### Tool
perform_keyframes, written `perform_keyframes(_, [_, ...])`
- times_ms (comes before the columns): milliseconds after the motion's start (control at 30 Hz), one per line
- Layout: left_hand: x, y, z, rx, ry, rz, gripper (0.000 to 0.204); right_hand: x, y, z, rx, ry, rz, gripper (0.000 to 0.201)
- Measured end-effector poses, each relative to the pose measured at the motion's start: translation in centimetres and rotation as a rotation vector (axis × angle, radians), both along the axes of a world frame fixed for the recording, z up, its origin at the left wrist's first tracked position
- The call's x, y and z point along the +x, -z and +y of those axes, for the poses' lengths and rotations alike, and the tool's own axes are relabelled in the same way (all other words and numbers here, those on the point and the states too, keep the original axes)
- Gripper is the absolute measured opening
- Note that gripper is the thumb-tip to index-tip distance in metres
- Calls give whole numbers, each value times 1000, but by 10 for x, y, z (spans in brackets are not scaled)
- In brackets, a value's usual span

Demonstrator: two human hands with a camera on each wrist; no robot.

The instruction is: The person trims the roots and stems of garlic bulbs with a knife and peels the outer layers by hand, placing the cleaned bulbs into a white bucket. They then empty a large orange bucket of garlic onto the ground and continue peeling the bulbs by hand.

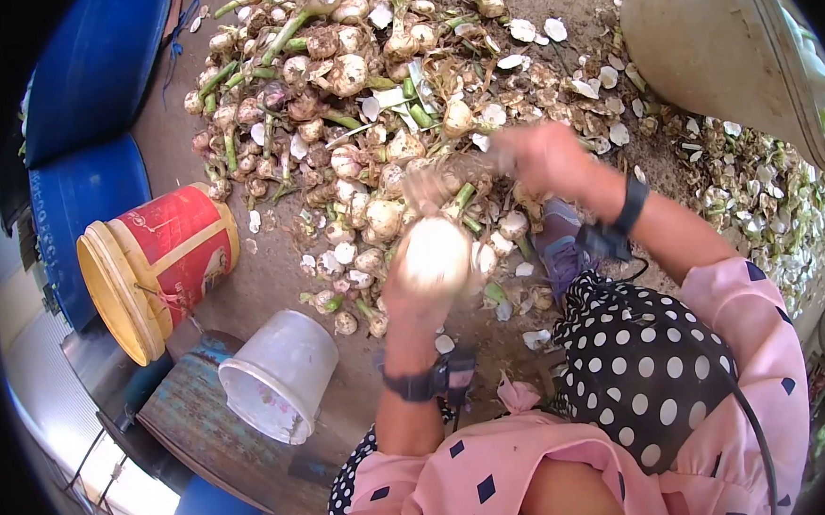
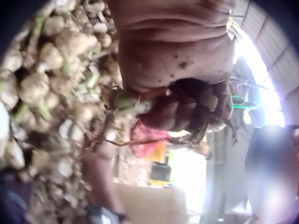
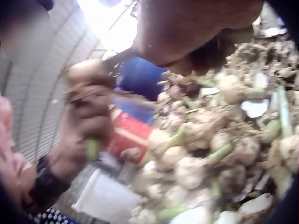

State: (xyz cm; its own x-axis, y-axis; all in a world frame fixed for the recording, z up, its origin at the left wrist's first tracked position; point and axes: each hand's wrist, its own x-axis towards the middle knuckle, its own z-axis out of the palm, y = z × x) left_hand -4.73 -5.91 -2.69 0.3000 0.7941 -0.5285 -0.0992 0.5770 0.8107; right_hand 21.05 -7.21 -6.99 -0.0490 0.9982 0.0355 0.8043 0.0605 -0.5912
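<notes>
The left hand (image 1: 420, 295) grips a pale bulb (image 1: 434, 254), blurred in the head view. In the right wrist view, its fingers (image 3: 93, 109) curl round the bulb (image 3: 88, 73) and a green stem end (image 3: 92, 149) pokes out below. The right hand (image 1: 548, 159), also blurred, is up and to the right of the bulb, curled round a tool whose narrow, blade-like part (image 3: 122, 57) points towards the bulb in the right wrist view. Its handle is hidden. Dangling roots (image 2: 187, 137) show beside the left hand (image 2: 175, 51) in the left wrist view.
A heap of bulbs with stems (image 1: 345, 73) covers the ground ahead. Left of it stand a red and yellow bucket (image 1: 180, 248), a white bucket (image 1: 291, 364) and blue containers (image 1: 90, 79). At upper right is a large beige container (image 1: 711, 41), with peelings (image 1: 749, 199) below.
</notes>
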Motion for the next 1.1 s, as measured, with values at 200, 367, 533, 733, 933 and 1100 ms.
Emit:
perform_keyframes(200, [31, -42, 48, 283, 430, -39, 61, 10, -48, 8, -610, 306, 1309, 29])
perform_keyframes(367, [66, -43, 37, 700, 196, 457, 50, -12, -61, 8, -589, 264, 1533, 31])
perform_keyframes(533, [54, -21, 26, -187, -96, -60, 34, -26, -50, 2, -188, 83, 696, 18])
perform_keyframes(733, [48, -40, 29, 41, -76, -30, 32, -1, -21, 11, -239, 113, 380, 5])
perform_keyframes(933, [33, -8, 53, 906, 922, 1055, 59, 28, 13, 54, -23, 302, 218, 18])
perform_keyframes(1100, [47, 31, 30, 998, 1030, 1197, 49, 7, 24, 156, 5, 111, -148, 34])
